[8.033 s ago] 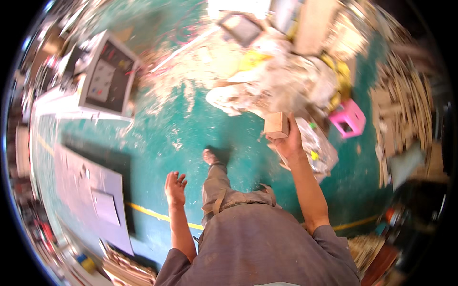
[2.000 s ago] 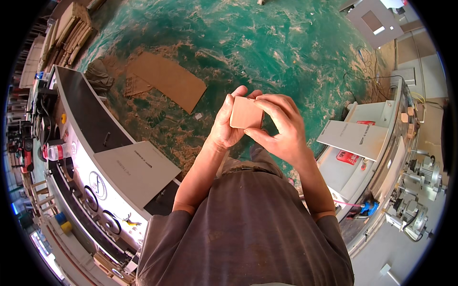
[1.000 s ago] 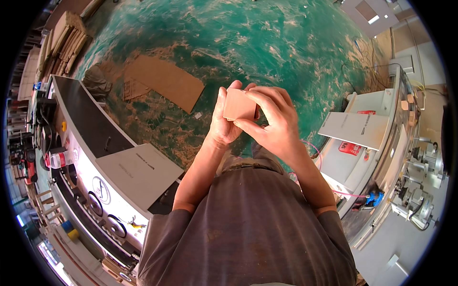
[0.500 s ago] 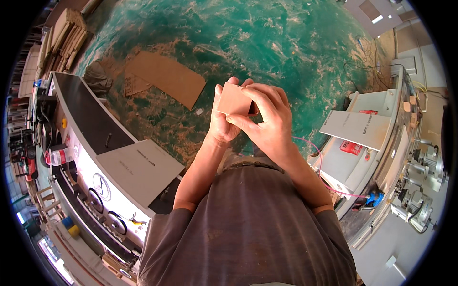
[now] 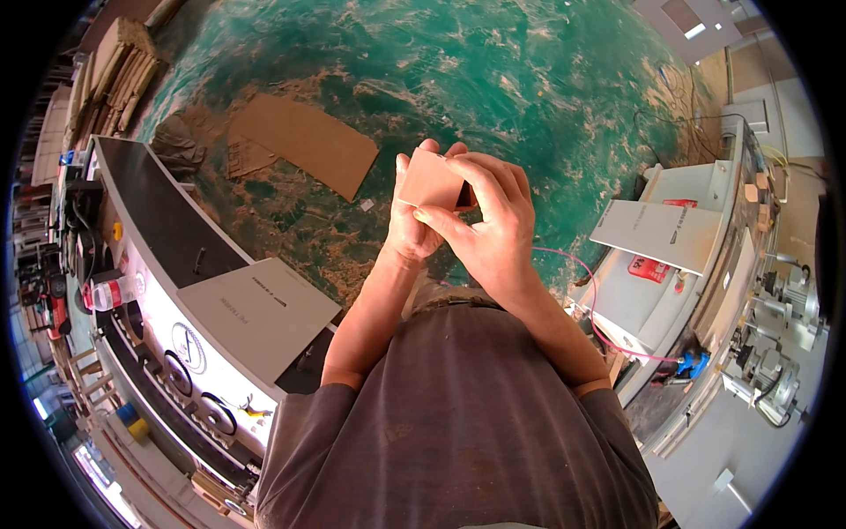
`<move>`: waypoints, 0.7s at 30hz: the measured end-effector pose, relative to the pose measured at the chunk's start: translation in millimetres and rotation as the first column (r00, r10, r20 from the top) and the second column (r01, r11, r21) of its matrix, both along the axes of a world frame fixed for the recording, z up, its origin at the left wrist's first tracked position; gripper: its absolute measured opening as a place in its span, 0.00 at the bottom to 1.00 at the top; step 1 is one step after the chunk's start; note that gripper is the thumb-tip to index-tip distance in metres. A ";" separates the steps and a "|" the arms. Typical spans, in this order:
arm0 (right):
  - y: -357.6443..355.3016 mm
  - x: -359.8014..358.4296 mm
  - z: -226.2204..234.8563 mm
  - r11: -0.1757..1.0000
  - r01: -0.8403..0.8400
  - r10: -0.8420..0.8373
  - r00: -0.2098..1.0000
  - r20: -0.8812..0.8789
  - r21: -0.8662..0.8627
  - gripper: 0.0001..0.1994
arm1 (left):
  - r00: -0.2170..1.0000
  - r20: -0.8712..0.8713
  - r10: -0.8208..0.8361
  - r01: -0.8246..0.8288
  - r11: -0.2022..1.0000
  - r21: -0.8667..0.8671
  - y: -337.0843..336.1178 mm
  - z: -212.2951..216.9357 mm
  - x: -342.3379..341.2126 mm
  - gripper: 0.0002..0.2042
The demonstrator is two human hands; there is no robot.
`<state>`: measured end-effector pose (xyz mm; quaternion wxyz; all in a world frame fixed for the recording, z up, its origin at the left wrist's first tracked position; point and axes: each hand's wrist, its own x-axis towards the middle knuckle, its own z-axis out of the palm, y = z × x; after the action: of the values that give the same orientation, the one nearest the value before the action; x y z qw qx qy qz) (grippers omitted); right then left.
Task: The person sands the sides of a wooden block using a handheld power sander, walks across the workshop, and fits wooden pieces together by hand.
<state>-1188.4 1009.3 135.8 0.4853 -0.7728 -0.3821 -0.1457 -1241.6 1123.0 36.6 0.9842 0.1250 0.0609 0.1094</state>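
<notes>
I hold a small square wooden block (image 5: 432,181) up in front of my chest with both hands. My left hand (image 5: 407,231) cups it from below and behind, fingertips showing over its top edge. My right hand (image 5: 489,231) wraps its right side, thumb pressed on the flat face and fingers curled over the top. The block's light brown face is turned toward me. Far below lies the green floor (image 5: 493,79) with sawdust on it.
A long white and black machine (image 5: 167,291) runs along my left, with a grey panel (image 5: 256,309) lying on it. A brown cardboard sheet (image 5: 304,154) lies on the floor. A white machine (image 5: 670,264) with cables and a pink hose stands at my right.
Over eight seconds I turned away from the scrap pile and brought the block up into both hands. In the last second the block shifted slightly in my fingers.
</notes>
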 end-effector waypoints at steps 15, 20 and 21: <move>-8.6 6.8 3.2 1.000 -0.005 0.006 0.998 -0.065 0.028 0.31 | 0.972 0.225 -0.072 0.123 0.967 -0.223 13.4 -11.1 2.7 0.34; -33.1 20.0 -4.1 1.000 -0.003 0.004 0.976 -0.217 0.006 0.28 | 0.972 0.224 -0.075 0.157 0.914 -0.374 12.7 3.0 1.8 0.42; -33.7 20.5 -4.2 0.999 -0.026 0.019 0.974 -0.228 -0.028 0.28 | 0.978 0.196 -0.068 0.137 0.922 -0.363 11.3 3.9 1.8 0.43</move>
<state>-1167.9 975.6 131.6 0.5154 -0.7876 -0.3348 -0.0449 -1239.8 1134.3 40.6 0.9958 -0.0723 -0.0148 0.0546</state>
